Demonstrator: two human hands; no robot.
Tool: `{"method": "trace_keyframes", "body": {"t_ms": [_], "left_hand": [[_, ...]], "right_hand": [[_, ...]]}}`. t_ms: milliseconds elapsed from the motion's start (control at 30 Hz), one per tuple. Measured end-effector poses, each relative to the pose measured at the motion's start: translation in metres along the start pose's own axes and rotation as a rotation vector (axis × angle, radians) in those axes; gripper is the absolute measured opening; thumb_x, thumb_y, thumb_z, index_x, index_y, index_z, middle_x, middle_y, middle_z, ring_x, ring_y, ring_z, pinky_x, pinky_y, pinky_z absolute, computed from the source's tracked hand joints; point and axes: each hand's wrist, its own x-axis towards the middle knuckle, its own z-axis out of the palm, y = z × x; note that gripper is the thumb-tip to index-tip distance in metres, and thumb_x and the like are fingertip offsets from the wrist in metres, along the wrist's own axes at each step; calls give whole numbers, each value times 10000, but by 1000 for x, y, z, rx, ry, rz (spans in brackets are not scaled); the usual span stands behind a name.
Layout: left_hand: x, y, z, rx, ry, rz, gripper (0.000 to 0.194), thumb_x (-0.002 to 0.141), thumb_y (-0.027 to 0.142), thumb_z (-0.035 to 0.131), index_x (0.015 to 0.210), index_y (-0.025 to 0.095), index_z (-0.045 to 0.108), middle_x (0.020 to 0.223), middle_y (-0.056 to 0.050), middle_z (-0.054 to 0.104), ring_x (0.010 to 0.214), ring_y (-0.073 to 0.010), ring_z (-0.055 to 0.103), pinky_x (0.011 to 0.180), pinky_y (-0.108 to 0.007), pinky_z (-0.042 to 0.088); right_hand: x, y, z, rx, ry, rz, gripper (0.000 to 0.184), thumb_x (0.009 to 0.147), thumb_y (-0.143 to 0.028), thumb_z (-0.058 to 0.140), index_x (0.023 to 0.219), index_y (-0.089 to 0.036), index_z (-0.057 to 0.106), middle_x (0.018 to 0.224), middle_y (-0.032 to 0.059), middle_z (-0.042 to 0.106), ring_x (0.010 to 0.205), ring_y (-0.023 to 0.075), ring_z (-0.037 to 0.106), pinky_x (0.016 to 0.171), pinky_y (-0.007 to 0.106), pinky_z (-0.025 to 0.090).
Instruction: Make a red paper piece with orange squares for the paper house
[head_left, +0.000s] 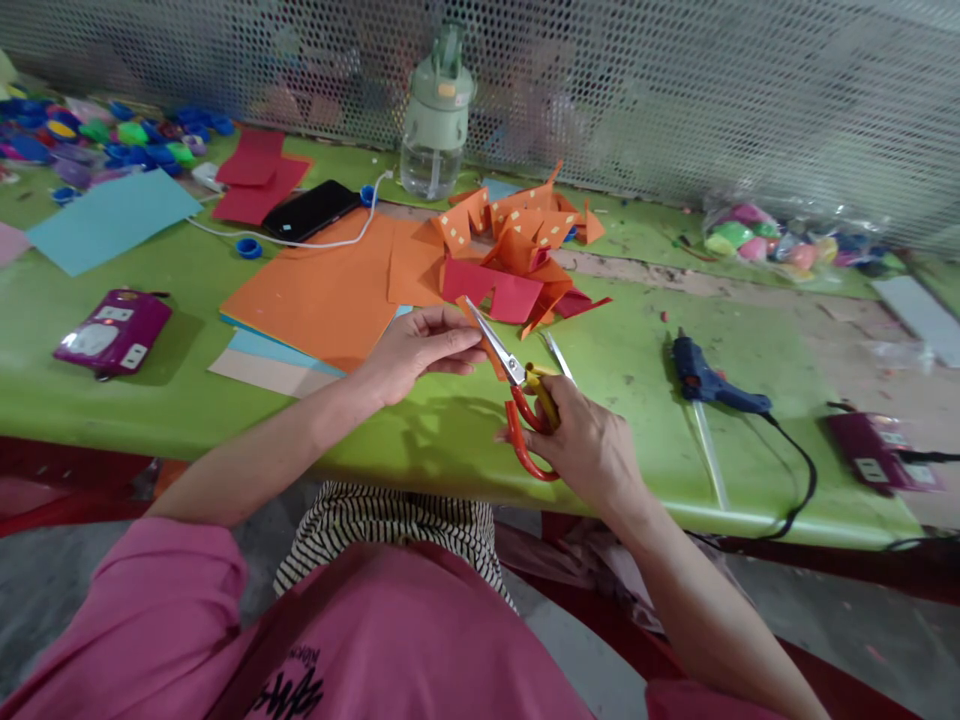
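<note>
My right hand (589,435) grips a pair of scissors (517,372) by the red handles, blades pointing up and left. A yellow piece (541,392) shows beside the handles; I cannot tell what it is. My left hand (431,348) pinches a narrow strip of orange paper (491,352), which lies along the scissor blades. Just behind my right hand, a metal blade (559,357) rests on the table, its other end hidden. Cut orange and red paper scraps (517,240) are heaped beyond the hands. Left of them lie orange sheets (315,300).
On the green table (450,440) are a water bottle (436,125), a black phone (313,210) with a white cable, and a blue glue gun (716,380). Purple power sockets (112,332) stand at both sides. Colourful caps (120,140) fill the back left; a plastic bag (787,240) lies back right.
</note>
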Motion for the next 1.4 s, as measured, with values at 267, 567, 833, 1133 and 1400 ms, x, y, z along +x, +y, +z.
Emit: {"method": "trace_keyframes", "body": {"t_ms": [267, 567, 833, 1133, 1400], "left_hand": [[1, 0, -3, 26, -3, 16, 215, 682, 205, 811, 721, 163, 603, 704, 31, 729, 636, -111, 732, 541, -158, 556], [1, 4, -6, 130, 83, 53, 178, 748, 265, 767, 779, 168, 621, 736, 13, 727, 647, -115, 733, 503, -148, 518], [3, 2, -7, 90, 141, 69, 185, 751, 274, 769, 788, 166, 623, 757, 10, 731, 670, -123, 737, 522, -163, 527], [3, 4, -8, 83, 183, 84, 189, 787, 271, 750, 792, 168, 592, 758, 18, 724, 651, -101, 730, 525, -144, 510], [3, 4, -8, 113, 146, 43, 178, 780, 259, 754, 789, 173, 598, 715, 30, 712, 626, -99, 726, 479, -129, 470]], "right_hand": [[3, -4, -8, 264, -96, 139, 617, 829, -824, 423, 860, -217, 526, 551, -41, 488, 455, 114, 405, 461, 263, 302], [-2, 7, -22, 306, -199, 138, 545, 792, -767, 536, 876, -230, 491, 605, -36, 518, 490, 131, 444, 475, 265, 340], [-13, 9, -24, 181, -271, 150, 572, 798, -708, 536, 1040, -189, 542, 697, 29, 607, 549, 199, 558, 514, 297, 401], [-21, 21, -18, -34, -180, 108, 546, 839, -592, 579, 1198, -180, 570, 926, 117, 715, 765, 288, 689, 606, 367, 490], [-19, 32, -16, -2, -231, -83, 493, 869, -530, 634, 1203, -169, 615, 1128, 154, 693, 1037, 331, 658, 875, 500, 540]]}}
